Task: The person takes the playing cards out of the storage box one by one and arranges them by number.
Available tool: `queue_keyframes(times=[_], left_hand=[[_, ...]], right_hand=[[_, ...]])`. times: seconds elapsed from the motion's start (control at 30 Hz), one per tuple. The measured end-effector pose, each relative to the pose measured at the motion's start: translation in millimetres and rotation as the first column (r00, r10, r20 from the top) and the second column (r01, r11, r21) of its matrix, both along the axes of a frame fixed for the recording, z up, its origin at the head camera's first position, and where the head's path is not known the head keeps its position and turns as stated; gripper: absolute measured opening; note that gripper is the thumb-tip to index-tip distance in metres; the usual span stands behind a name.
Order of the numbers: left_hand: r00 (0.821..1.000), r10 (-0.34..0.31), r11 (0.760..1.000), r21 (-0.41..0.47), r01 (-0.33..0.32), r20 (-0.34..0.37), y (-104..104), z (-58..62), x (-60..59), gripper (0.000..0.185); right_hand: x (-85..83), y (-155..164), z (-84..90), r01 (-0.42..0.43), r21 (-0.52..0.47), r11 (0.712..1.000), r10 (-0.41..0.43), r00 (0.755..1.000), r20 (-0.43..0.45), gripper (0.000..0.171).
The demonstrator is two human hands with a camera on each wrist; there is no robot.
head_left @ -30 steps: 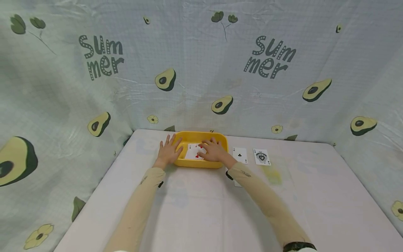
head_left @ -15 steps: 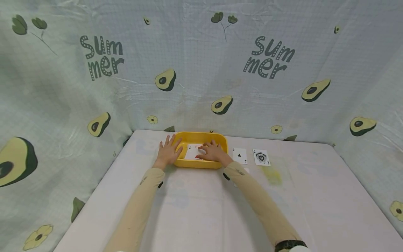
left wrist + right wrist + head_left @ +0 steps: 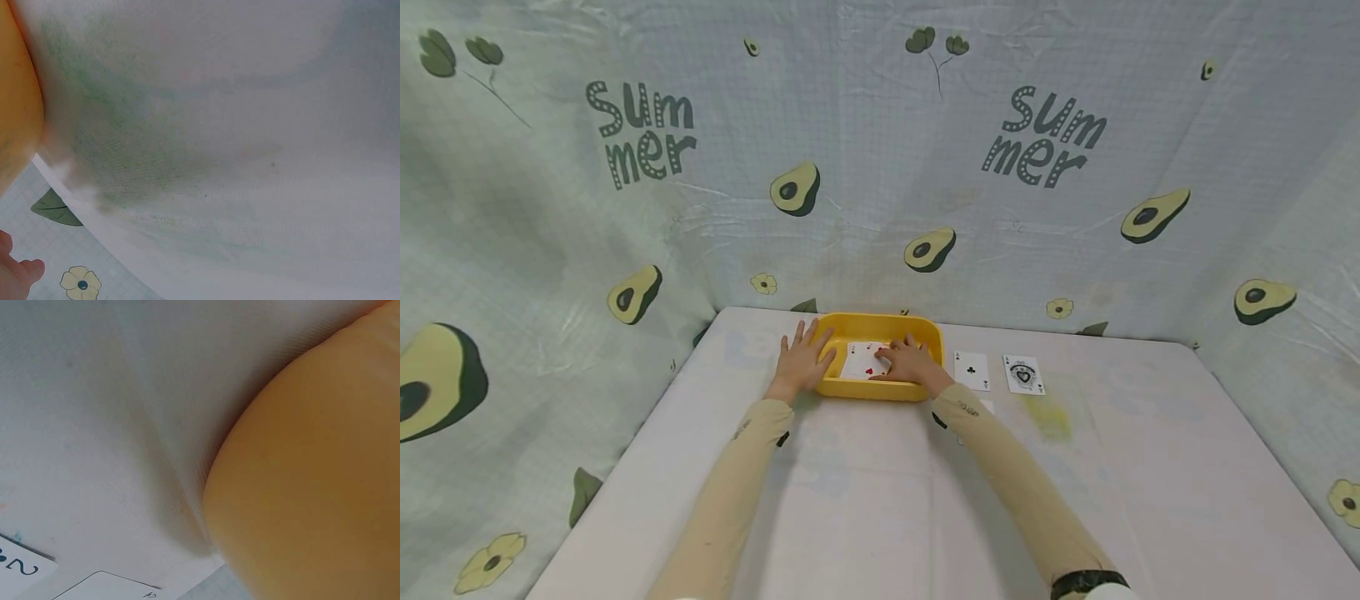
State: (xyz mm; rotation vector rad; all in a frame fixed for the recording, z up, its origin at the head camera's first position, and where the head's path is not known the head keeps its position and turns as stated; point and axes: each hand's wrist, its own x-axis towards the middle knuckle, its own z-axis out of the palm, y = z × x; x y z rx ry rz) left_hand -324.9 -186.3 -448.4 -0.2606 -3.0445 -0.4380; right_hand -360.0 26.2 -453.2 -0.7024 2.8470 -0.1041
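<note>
A yellow tray (image 3: pixel 880 389) stands toward the table's far edge, with white playing cards (image 3: pixel 859 365) bearing red hearts lying inside. My left hand (image 3: pixel 799 364) rests at the tray's left end, fingers straight and spread, thumb over the rim. A bit of that hand shows at the lower left of the left wrist view. My right hand (image 3: pixel 912 364) reaches over the tray's front right rim, its thumb and fingertips at the cards' right side. It covers part of them, and its palm side is hidden. The tray's wall (image 3: pixel 312 462) fills much of the right wrist view.
Right of the tray lie a clubs card (image 3: pixel 972 371) and an ornate ace (image 3: pixel 1023 374). Another card (image 3: pixel 987 406) is mostly hidden under the right forearm. A card marked 2 (image 3: pixel 22 572) shows in the right wrist view. A patterned cloth backdrop (image 3: pixel 850 242) rises behind the table.
My right hand has shifted slightly rightward over the cards, and its forearm has moved a little left. The left hand stays in place at the tray's end.
</note>
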Motion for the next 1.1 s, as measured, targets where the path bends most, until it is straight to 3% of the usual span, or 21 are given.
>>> queue_keyframes(times=[0.3,0.6,1.1], left_hand=[[1.0,0.002,1.0,-0.013,-0.002,0.008,0.5,-0.9,-0.6,0.051],[1.0,-0.012,0.997,0.071,0.011,0.014,-1.5,-4.0,0.0,0.053],[1.0,-0.006,1.0,0.003,0.006,0.013,0.6,3.7,4.3,0.051]], right_hand=[[1.3,1.3,-0.5,0.036,0.008,0.999,-0.036,0.999,-0.014,0.06],[5.0,-0.5,1.0,0.065,0.006,0.998,-0.064,0.998,-0.029,0.056],[4.8,0.8,3.1,0.058,-0.01,0.998,-0.058,0.995,-0.084,0.058]])
